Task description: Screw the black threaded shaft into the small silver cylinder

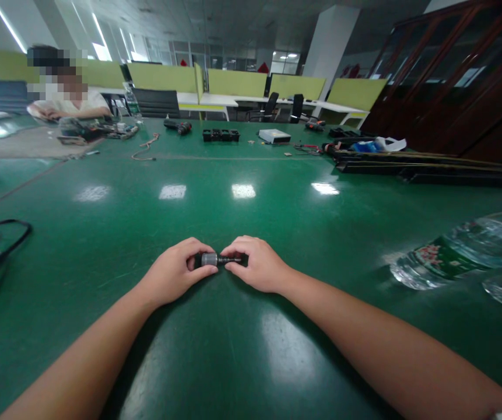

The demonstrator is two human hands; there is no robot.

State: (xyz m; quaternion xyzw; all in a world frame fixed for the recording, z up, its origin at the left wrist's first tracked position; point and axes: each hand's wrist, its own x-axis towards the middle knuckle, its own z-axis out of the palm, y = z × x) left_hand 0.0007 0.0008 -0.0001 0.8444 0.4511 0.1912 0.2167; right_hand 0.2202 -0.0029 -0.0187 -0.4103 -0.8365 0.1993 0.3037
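Both my hands rest on the green table [242, 350] and meet over one small part. It is a short metal cylinder with a dark threaded shaft [216, 259], lying sideways. My left hand [176, 274] pinches the silver cylinder end between thumb and fingers. My right hand [257, 265] pinches the dark shaft end. Part of the piece is hidden inside my fingers.
A clear plastic water bottle [461, 248] lies on its side at the right. A black cable [10, 233] and a white device sit at the left edge. Far across the table are tools, black boxes [221, 135], a white box [274, 136], long black rails [426, 166] and a seated person [69, 102].
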